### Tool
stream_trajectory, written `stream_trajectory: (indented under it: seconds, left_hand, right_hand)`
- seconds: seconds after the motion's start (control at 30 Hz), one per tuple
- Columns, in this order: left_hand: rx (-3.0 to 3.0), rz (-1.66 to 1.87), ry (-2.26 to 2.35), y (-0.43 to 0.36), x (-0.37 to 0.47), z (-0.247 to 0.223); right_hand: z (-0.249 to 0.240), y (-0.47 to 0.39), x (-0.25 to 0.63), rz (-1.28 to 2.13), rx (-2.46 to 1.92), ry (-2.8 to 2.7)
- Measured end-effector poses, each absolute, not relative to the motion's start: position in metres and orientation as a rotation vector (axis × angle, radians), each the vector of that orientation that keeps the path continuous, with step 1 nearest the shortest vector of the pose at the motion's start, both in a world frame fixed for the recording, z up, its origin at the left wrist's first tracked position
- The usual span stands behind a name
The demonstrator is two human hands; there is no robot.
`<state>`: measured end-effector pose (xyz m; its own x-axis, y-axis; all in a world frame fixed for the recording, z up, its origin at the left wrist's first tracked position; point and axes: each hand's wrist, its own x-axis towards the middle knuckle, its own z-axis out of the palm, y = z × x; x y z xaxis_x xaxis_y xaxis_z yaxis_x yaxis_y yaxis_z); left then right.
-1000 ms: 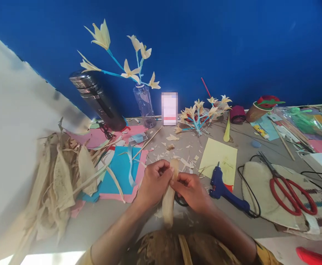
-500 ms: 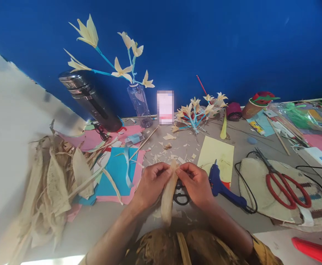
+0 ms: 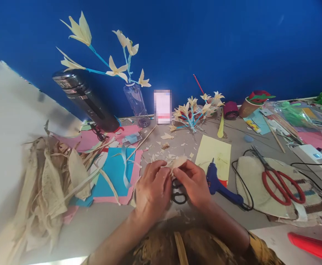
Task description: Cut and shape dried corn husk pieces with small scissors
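Between my two hands is a pale dried husk strip (image 3: pixel 179 162), its upper end showing above the fingers. My left hand (image 3: pixel 154 187) has its fingers curled round the strip, back of the hand up, and hides much of it. My right hand (image 3: pixel 192 182) pinches the strip between thumb and fingers. Black-handled scissors (image 3: pixel 179 198) lie on the table between the hands, partly covered. Small husk scraps (image 3: pixel 165 146) are scattered beyond the fingertips.
Dried husks (image 3: pixel 53 184) and blue paper (image 3: pixel 113 173) lie left. A glue gun (image 3: pixel 221 187), yellow paper (image 3: pixel 224 147) and red-handled scissors (image 3: pixel 276 180) are right. Behind stand a black flask (image 3: pixel 92 103), a bottle of flowers (image 3: pixel 137 103) and more husk flowers (image 3: pixel 192 114).
My left hand has turned over the strip with its back up, and the strip's long lower end no longer hangs in view between the wrists. The view has shifted slightly.
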<state>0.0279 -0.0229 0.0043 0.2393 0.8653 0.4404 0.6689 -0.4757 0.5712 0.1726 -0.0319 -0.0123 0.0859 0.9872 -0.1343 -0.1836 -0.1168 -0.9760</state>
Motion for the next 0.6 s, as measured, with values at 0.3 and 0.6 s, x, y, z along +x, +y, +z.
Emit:
stream_trajectory:
  seconds: [0.3, 0.6]
  left_hand:
    - [1.01, 0.808, 1.087, -0.008, 0.028, 0.021]
    - [1.153, 0.706, 1.108, -0.01, 0.026, 0.023]
  right_hand:
    - [-0.016, -0.032, 0.173, 1.418, -1.078, -0.811]
    - [-0.004, -0.027, 0.174, 1.788, -0.873, -0.501]
